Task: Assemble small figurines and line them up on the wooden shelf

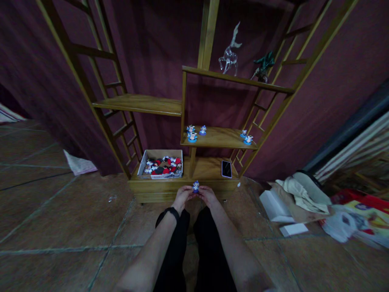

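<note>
A small purple-and-white figurine is held upright between my two hands, in front of the wooden display shelf. My left hand grips its left side, and my right hand closes on its right side. On the middle shelf stand similar little figurines: a purple one, blue-based ones at the left end, and two more at the right end. Below, at the left, a cardboard box contains several red, white and dark figurines.
A phone lies on the lower board at the right. Higher up stand a clear glass horse figure and a dark green ornament. On the floor to the right are white boxes, cloth and plastic bags.
</note>
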`<state>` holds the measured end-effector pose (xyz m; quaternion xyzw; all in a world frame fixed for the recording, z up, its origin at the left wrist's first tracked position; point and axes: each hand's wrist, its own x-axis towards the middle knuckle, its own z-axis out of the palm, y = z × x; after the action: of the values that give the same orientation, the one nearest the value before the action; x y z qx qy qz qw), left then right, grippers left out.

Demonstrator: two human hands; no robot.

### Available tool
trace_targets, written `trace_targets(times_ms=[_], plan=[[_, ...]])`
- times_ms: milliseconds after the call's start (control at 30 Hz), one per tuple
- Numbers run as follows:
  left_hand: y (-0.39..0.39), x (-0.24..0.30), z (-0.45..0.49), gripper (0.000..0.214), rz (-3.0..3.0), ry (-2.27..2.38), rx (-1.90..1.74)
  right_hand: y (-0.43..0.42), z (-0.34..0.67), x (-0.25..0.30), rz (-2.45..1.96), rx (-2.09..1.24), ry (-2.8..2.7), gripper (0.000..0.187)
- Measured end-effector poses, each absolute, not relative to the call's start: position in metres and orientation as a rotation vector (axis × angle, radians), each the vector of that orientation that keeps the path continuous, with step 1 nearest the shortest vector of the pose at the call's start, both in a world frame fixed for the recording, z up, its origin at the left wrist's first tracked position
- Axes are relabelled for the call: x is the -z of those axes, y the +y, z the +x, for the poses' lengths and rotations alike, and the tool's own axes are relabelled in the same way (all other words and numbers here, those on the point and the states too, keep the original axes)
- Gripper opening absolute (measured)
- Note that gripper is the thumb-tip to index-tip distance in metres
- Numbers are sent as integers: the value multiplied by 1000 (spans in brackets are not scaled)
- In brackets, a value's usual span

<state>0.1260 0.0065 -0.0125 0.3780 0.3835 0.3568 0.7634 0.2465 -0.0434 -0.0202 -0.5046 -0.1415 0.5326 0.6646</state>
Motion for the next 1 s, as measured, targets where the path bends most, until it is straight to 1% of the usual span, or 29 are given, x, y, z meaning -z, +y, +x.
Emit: trace_targets(times_ms=[133, 300, 733, 900, 1000], plan=[[6, 14, 127, 23, 852, 805, -790, -45, 246, 19, -1111, -1202, -334, 25], [8, 19, 129, 28, 900, 802, -806, -47, 246, 14, -1100, -1215, -360, 25], [7, 16, 129, 26, 902, 843, -817, -48, 240, 7, -1145, -1157, -339, 28], [9, 17, 129, 34, 900, 884, -864, -46, 241, 6, -1175, -1178, -324, 24], [8, 17, 130, 32, 938, 868, -873, -45, 243, 6, -1181, -1185, -297, 25]])
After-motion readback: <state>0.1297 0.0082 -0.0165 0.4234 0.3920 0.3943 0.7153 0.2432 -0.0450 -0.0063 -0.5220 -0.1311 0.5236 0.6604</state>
